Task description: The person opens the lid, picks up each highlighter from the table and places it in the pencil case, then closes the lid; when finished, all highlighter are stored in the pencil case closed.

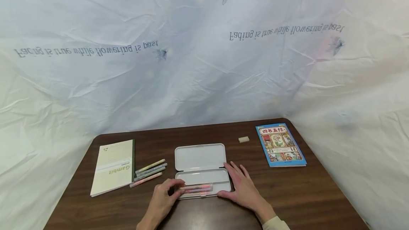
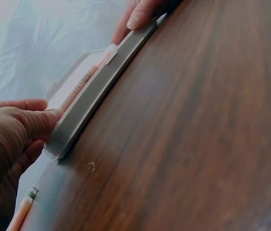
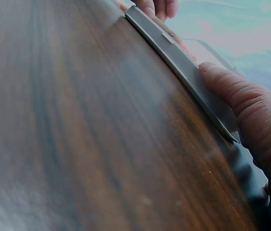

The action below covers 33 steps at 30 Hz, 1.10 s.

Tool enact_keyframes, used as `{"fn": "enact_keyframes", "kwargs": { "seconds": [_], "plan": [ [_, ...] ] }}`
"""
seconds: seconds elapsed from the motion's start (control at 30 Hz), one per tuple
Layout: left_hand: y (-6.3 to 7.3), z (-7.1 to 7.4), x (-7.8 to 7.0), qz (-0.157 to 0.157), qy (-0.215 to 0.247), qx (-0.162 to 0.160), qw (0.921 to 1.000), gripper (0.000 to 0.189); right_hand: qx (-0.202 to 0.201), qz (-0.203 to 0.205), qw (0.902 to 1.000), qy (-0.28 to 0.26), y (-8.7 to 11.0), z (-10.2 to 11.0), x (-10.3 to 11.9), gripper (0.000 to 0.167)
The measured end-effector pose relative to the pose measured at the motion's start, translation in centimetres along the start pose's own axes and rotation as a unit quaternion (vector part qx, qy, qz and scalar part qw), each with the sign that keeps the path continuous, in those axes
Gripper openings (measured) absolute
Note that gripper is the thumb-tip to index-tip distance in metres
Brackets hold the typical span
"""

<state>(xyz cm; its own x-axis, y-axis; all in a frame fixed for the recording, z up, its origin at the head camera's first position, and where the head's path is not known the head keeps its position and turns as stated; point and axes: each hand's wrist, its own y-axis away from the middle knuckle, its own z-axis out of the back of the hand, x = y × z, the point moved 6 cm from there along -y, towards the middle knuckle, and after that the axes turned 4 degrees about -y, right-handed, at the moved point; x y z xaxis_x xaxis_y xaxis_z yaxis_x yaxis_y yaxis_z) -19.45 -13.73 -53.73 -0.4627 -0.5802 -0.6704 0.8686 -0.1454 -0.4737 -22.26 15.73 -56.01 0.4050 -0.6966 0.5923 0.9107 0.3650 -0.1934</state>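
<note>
An open white pencil case [image 1: 188,178] lies on the table with its lid [image 1: 200,157] folded back. Several pens [image 1: 199,188] in pinkish tones lie along the front of its tray. My left hand [image 1: 162,196] is at the case's left end, its thumb and index finger pinching the end of a pen [image 2: 80,86]. Across the right end, my right hand [image 1: 244,191] holds the case, thumb on the front rim and fingers spread toward the hinge. In the right wrist view the thumb [image 3: 231,89] presses against the case's front edge [image 3: 174,60].
Left of the case lie several loose pens [image 1: 150,169] beside a cream notebook [image 1: 112,166]. A small eraser [image 1: 244,139] is at the back right, near a blue picture-covered book [image 1: 281,144]. Pale printed cloth [image 1: 198,63] hangs behind the brown table [image 1: 303,198].
</note>
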Motion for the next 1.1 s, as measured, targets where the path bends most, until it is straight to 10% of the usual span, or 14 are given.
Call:
{"fn": "enact_keyframes", "kwargs": {
  "seconds": [1.1],
  "plan": [
    [-0.05, 0.29, 0.24, 0.005, 0.021, -0.01, 0.9997, 0.036, 0.001, 0.001, 0.9999, 0.01, -0.16, 0.03, -0.1, 0.106]
  ]
}}
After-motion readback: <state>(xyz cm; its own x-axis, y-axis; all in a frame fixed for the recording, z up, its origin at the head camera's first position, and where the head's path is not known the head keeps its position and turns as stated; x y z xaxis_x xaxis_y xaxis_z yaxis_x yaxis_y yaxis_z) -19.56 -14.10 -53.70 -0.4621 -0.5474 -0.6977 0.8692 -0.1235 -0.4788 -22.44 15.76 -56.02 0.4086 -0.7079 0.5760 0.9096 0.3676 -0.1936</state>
